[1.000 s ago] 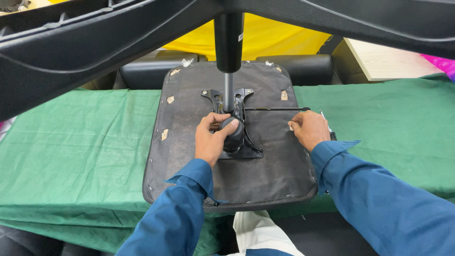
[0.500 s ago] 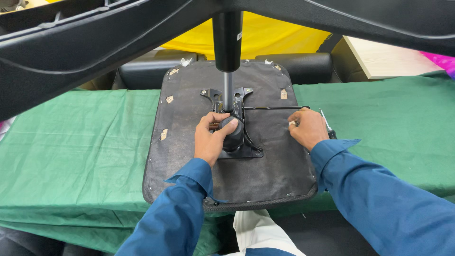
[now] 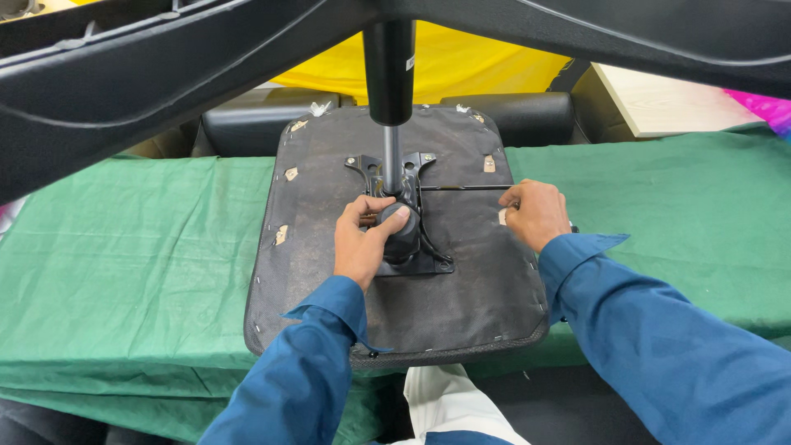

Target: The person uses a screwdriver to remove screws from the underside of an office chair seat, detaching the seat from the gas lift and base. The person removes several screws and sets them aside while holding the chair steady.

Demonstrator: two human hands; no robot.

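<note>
Under left hand [image 3: 362,243], black knob [image 3: 396,222]

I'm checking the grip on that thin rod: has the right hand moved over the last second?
Yes. The right hand has slid left along the thin rod, toward the metal plate, and now covers its end.

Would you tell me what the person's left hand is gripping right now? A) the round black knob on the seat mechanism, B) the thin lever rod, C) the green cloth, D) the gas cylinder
A: the left hand wraps the round black knob on the seat mechanism, thumb across its top.
</note>
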